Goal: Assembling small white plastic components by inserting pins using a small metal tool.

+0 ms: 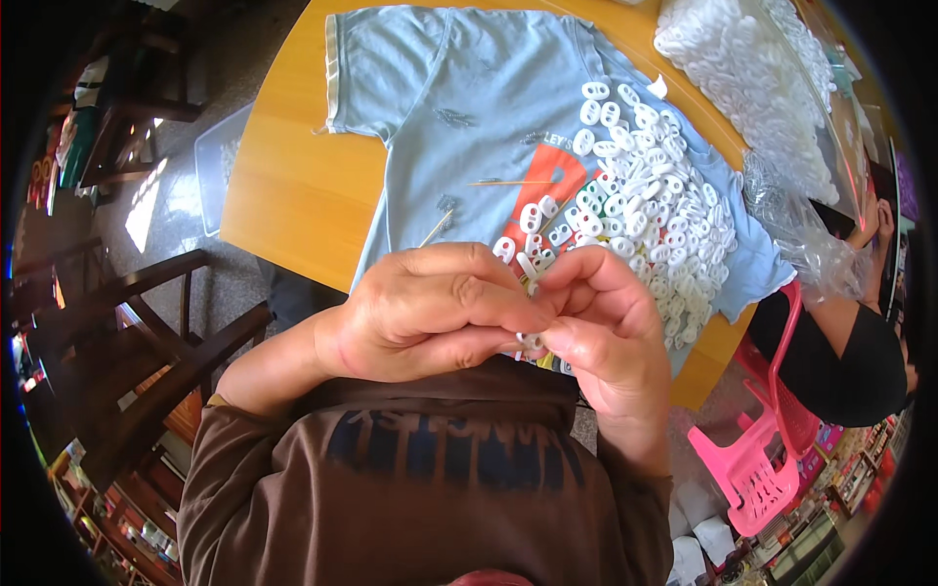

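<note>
My left hand [430,313] and my right hand [606,322] meet close to my chest, fingertips pinched together on a small white plastic piece [532,340]. Another white piece [529,268] pokes up between the fingers. Just beyond my hands a heap of white oval two-hole plastic pieces [650,195] lies on a light blue T-shirt [469,88] spread over a wooden table [283,186]. Thin wooden sticks [508,183] rest on the shirt.
A clear bag full of white pieces [743,68] sits at the table's far right, with crumpled clear plastic [801,234] beside it. Another person in black [840,361] sits at right by a pink plastic stool [762,449]. Dark wooden chairs [147,332] stand at left.
</note>
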A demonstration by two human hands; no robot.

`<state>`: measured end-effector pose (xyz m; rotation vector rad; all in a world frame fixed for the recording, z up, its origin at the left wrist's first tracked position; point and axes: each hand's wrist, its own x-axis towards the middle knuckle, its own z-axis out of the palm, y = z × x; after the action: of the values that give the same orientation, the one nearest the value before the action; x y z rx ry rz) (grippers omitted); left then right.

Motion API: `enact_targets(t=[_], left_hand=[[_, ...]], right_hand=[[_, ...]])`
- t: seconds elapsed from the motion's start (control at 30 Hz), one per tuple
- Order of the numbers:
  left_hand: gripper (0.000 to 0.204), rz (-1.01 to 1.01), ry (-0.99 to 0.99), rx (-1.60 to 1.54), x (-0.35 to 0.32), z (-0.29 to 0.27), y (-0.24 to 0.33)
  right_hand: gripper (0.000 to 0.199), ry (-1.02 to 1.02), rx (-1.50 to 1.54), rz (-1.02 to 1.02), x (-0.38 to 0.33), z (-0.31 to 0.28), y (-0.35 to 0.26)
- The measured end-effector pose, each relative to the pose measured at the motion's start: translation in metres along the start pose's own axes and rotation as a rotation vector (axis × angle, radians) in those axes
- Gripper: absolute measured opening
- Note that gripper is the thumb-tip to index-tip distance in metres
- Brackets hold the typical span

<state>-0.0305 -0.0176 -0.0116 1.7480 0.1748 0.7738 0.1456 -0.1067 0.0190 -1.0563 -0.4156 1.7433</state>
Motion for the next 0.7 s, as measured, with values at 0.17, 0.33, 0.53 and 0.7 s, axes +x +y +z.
enact_targets(t=[0.17, 0.33, 0.53, 0.7], left_hand=[[0.016, 0.091, -0.039, 0.031, -0.011, -0.005, 0.003], [0.007, -0.148, 0.014, -0.110, -0.036, -0.004, 0.011], [0.009, -0.401, 0.194, -0.373, -0.053, 0.006, 0.012], [0.010, -0.435, 0.198, -0.345, -0.055, 0.008, 0.012]], right_hand=[[0.020, 0.048, -0.166, -0.005, 0.002, 0.013, -0.002], [0.008, 0.051, -1.286, -0.721, 0.032, -0.002, -0.006], [0.006, 0.059, -1.529, -0.803, 0.072, 0.002, -0.014], [0.007, -0.044, -1.601, -0.711, 0.079, 0.006, -0.016]])
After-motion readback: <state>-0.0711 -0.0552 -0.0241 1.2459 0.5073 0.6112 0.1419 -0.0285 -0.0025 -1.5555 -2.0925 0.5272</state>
